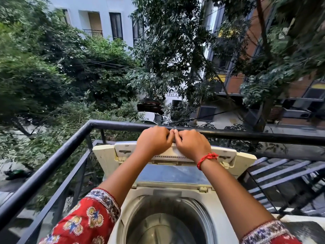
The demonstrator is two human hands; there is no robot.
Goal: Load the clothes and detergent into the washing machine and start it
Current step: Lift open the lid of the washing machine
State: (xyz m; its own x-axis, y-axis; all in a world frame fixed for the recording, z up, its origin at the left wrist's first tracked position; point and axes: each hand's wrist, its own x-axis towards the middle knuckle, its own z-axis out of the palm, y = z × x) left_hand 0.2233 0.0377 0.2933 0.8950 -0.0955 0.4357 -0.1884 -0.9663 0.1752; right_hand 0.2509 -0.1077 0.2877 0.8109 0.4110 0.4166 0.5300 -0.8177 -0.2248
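**One head-worn view, looking forward and down**

Worn on the head, wide-angle, aimed outward over a balcony and tilted down. Close beneath: open drum of a cream top-loading washing machine (168,217), cut off by the bottom edge. Both forearms reaching away from the lens. Mid-frame, a black metal balcony railing (246,135). Farther off, trees and building fronts, bent by the lens. No second view.

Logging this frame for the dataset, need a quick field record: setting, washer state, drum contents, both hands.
setting: balcony with black railing, trees and buildings beyond
washer: top-loader, lid raised and folded
drum: no clothes visible
left hand: fingers curled over the lid's top edge
right hand: same, beside the left; red thread on wrist
detergent: not in view
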